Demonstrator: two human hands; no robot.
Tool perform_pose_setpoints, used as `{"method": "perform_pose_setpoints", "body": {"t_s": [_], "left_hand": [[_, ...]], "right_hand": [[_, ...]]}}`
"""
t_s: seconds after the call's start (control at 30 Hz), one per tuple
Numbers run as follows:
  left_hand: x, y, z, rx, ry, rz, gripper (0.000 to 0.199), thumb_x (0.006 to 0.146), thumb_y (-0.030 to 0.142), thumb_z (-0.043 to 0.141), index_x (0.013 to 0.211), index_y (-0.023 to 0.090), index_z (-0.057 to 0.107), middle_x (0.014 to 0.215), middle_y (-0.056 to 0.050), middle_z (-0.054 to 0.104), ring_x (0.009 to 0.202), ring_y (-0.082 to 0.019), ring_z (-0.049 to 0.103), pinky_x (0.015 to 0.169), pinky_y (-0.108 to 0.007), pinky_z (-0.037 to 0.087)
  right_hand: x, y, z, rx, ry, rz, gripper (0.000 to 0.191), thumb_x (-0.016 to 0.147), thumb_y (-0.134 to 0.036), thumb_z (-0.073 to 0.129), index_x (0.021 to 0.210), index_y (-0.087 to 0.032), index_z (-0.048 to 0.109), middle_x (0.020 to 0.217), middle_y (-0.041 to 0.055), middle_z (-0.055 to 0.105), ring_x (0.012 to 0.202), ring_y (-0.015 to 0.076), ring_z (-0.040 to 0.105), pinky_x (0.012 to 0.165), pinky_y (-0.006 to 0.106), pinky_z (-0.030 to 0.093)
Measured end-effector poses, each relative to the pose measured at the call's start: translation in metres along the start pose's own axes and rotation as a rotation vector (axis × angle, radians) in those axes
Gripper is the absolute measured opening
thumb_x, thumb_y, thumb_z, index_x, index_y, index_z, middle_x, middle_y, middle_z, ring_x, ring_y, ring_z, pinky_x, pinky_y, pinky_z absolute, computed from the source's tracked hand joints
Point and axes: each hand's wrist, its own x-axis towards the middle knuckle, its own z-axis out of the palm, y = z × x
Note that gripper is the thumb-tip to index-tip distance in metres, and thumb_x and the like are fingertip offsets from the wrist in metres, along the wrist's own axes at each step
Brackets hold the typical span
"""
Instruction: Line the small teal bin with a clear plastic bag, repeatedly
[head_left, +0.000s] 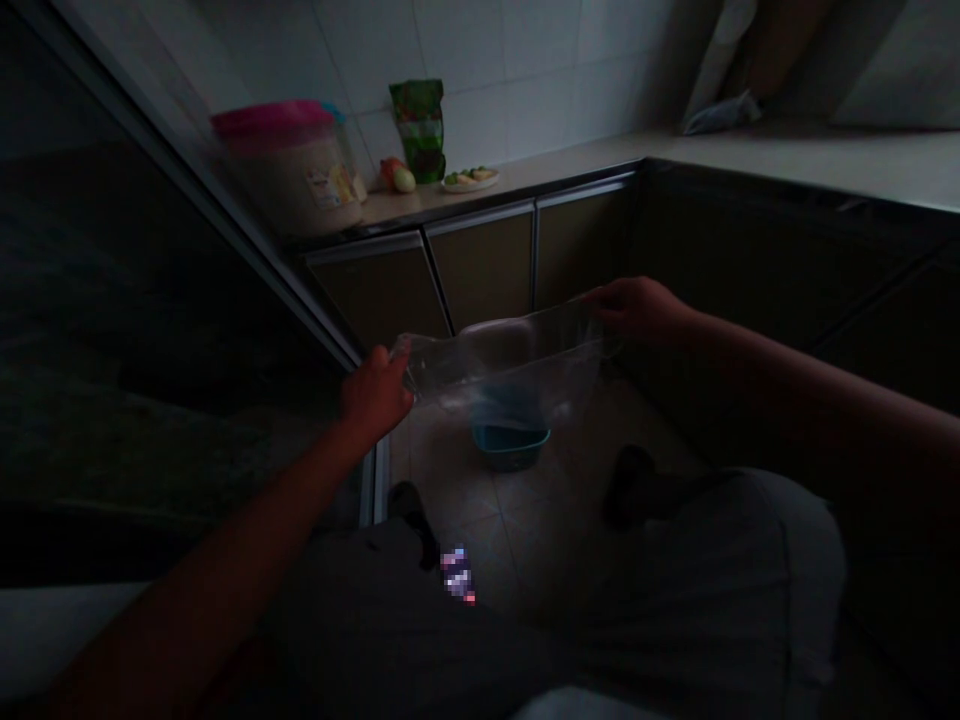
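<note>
A clear plastic bag is stretched between my two hands at about knee height. My left hand pinches its left end between thumb and fingers. At the opposite end, my right hand is closed on the upper right corner. Behind and below the bag, a teal plastic basin stands on the tiled floor, partly seen through the film. Whether anything lies in the basin is too dark to tell.
On the counter stand a large tub with a pink lid, a green pouch, onions and a plate of cut food. Cabinets run below. A glass door frame rises at left. My feet flank the basin.
</note>
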Motion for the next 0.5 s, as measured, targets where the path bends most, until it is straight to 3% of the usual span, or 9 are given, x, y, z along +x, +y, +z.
{"method": "perform_pose_setpoints", "body": {"t_s": [0.23, 0.37, 0.5], "left_hand": [[-0.016, 0.015, 0.026, -0.027, -0.117, 0.016, 0.082, 0.091, 0.034, 0.055, 0.166, 0.025, 0.025, 0.136, -0.016, 0.053, 0.110, -0.029, 0.066, 0.086, -0.037, 0.054], [-0.025, 0.023, 0.045, -0.076, -0.167, 0.033, 0.084, 0.090, 0.033, 0.055, 0.167, 0.024, 0.021, 0.138, -0.017, 0.055, 0.111, -0.030, 0.067, 0.085, -0.037, 0.054], [-0.028, 0.030, 0.070, -0.125, -0.219, 0.056, 0.090, 0.088, 0.032, 0.059, 0.168, 0.024, 0.018, 0.142, -0.017, 0.054, 0.114, -0.030, 0.067, 0.085, -0.036, 0.054]], "right_hand": [[-0.020, -0.006, 0.019, -0.143, -0.124, 0.001, 0.049, 0.093, -0.026, 0.067, 0.141, -0.020, 0.068, 0.090, 0.0059, 0.070, 0.072, 0.0147, 0.058, 0.064, 0.027, 0.040], [-0.040, 0.002, 0.039, -0.166, -0.242, 0.007, 0.058, 0.093, -0.029, 0.066, 0.150, -0.021, 0.059, 0.098, 0.0095, 0.071, 0.077, 0.0175, 0.062, 0.067, 0.028, 0.042], [-0.051, 0.015, 0.065, -0.220, -0.327, 0.033, 0.066, 0.093, -0.034, 0.064, 0.156, -0.026, 0.049, 0.100, 0.0070, 0.071, 0.081, 0.0194, 0.066, 0.068, 0.027, 0.045]]}}
